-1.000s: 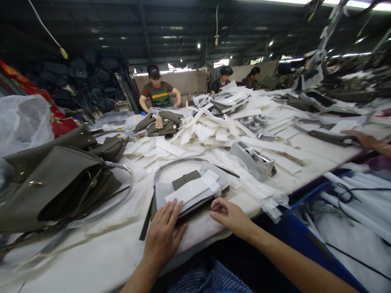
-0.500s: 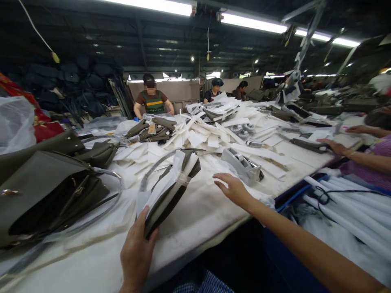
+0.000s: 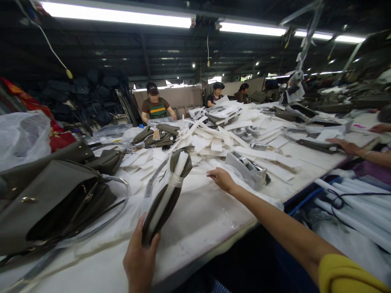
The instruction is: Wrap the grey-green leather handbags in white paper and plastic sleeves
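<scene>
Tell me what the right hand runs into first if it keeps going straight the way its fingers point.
The right hand points left across the table, toward the paper-wrapped olive bag piece that the left hand holds on edge. That piece looks first in line, though depth is hard to judge.

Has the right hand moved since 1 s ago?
Yes. The right hand has left the table's near edge and gone outward over the table, now close beside the grey tape dispenser.

A flat olive-grey bag piece (image 3: 166, 195) (white wrapping taped around it) stands tilted on edge above the table.
</scene>
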A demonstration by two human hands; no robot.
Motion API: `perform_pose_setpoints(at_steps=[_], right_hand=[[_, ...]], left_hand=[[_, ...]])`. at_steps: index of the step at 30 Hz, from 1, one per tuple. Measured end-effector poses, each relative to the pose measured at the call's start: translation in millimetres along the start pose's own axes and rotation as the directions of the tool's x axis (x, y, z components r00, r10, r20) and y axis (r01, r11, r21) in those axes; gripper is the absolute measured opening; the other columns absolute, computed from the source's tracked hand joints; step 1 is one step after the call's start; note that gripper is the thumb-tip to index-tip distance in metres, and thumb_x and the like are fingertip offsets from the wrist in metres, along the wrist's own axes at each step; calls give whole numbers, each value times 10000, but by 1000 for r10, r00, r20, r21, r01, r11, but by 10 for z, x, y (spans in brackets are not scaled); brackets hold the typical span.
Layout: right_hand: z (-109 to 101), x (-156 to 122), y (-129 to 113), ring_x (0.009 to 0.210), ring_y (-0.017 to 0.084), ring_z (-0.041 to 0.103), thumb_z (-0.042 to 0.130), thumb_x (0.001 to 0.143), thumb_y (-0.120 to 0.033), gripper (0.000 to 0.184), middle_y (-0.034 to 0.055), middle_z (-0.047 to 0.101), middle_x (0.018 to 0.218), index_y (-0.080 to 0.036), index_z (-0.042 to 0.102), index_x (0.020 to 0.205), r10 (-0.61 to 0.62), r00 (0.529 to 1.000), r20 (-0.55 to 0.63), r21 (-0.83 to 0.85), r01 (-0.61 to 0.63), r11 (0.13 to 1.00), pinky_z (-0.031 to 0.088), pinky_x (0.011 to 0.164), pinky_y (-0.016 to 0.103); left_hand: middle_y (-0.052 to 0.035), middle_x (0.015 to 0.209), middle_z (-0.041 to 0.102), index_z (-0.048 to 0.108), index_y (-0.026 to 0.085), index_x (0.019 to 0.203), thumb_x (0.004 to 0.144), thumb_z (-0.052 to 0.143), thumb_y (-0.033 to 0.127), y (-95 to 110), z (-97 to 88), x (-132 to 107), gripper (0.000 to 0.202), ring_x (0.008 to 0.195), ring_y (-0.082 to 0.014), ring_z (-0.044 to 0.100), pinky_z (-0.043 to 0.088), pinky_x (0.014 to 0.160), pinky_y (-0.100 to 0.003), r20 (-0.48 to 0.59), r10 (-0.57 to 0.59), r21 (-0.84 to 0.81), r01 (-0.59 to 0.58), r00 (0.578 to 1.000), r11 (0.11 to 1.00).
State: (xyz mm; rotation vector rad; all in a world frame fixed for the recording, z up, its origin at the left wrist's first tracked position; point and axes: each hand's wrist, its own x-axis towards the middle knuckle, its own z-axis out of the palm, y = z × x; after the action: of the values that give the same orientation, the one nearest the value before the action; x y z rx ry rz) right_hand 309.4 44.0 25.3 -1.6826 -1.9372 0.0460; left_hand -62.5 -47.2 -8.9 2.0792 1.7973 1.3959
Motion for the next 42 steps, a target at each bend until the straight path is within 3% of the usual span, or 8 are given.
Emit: perform_pose_setpoints(at_steps=[8,17,22,25,27,34,39,42], right_hand=[[-367,-51,125,961,228,703,516,932,-276,257,34,758,1017,-250,768,974,36,999,25,0,-36,999,520,901,338],[-646,-488,266,973,218,706,539,795,-90,327,29,751,1040,-275,791,892,-184,950,254,124,156,980,548,930,377],[-771,-657,235,1081,264,659,602,846,-269,211,33,725,1128,-283,776,964,56,998,-24,258,-48,965,476,1027,501],[-828,-584,176,954,286,681,717,752,-379,183,38,757,941,-255,775,873,389,911,-138,562,-251,788,491,978,551],[-858,-504,123,852,261,691,713,746,-454,282,49,751,844,-210,762,878,453,883,-120,660,-270,701,528,926,517],[-968,-213,-265,873,182,681,736,744,-474,356,35,721,911,-178,680,934,445,875,-193,841,-86,534,556,880,338],[-1279,21,-695,740,150,653,769,718,-367,278,-17,660,739,-202,648,905,458,751,-476,845,246,475,556,694,264],[-1539,53,-1065,602,114,592,782,706,-317,277,-35,619,687,-216,637,918,374,801,-467,854,299,426,496,539,204]], left_hand=[[-78,1185,661,486,262,1381,755,599,692,1,-102,77,768,1065,-331,638,507,857,-412,-86,-342,-90,334,936,938],[-59,1100,648,498,251,1352,759,604,682,43,-189,116,741,924,-287,635,495,801,-389,-112,-361,-127,347,926,929],[-56,1121,650,490,261,1366,767,613,657,61,-176,116,728,948,-288,635,496,815,-387,-112,-353,-103,343,929,934],[-54,1144,649,489,268,1366,772,615,651,69,-174,120,718,970,-292,637,498,825,-386,-107,-357,-106,346,928,932],[-51,1136,653,484,274,1368,779,613,648,62,-174,119,710,963,-292,641,498,824,-388,-98,-365,-107,354,926,929],[-49,1124,647,497,269,1346,767,614,657,56,-188,114,707,974,-297,634,493,823,-387,-103,-365,-118,353,925,928],[-53,1118,656,502,262,1345,761,611,659,75,-198,128,714,969,-296,639,507,802,-378,-107,-379,-138,364,919,921],[-52,1152,655,499,273,1353,757,625,655,54,-181,117,719,1027,-304,634,509,834,-376,-95,-382,-159,364,919,918]])
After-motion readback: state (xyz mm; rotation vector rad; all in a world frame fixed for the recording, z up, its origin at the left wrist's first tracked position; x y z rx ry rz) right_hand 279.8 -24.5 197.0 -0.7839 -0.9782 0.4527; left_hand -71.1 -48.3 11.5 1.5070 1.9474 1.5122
